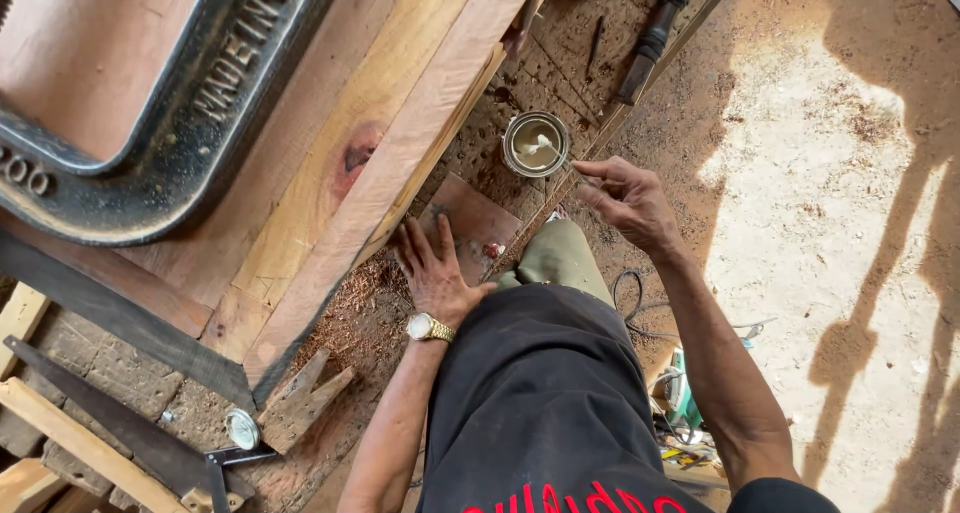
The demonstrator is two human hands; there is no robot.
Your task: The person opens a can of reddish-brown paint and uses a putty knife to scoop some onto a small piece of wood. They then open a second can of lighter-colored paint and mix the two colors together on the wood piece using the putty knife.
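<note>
A carpentry workshop: planks (400, 143), sawdust (355, 313), a handsaw (120, 418), an iron clamp (190, 113).

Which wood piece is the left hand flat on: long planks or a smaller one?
The small reddish board lying flat beside the glue tin; the left hand presses it. The long pale planks run diagonally above, untouched.

One tin (535, 144), one clamp (170, 103), perhaps three planks (370, 153), two hands (436, 270).
</note>
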